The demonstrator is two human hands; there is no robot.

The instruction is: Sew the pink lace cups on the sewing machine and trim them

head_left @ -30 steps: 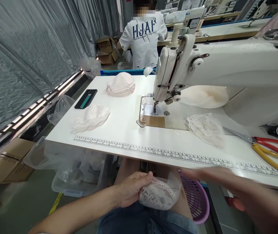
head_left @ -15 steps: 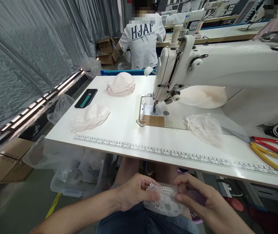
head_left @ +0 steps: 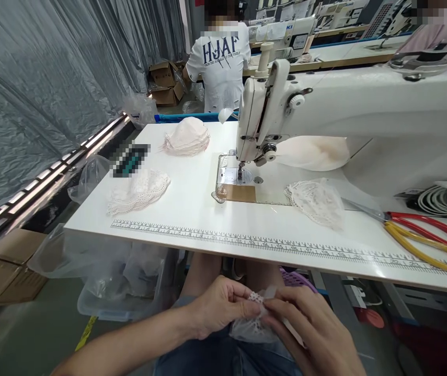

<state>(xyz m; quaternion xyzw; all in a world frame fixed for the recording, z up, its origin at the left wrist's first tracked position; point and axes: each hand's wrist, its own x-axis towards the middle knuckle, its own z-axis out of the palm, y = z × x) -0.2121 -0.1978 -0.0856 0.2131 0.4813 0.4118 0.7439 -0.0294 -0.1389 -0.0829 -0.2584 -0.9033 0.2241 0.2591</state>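
The left hand (head_left: 221,309) and right hand (head_left: 311,321) pinch white lace (head_left: 251,333). Scissors (head_left: 396,230) lie on the counter (head_left: 195,209) at their two o'clock.

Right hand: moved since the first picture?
Yes: the right hand went from the table's front edge toward the lap, to the lace piece.

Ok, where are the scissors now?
In the head view, the red-and-yellow-handled scissors lie at the right of the white tabletop, partly over the printed ruler, pointing left toward a white lace piece.
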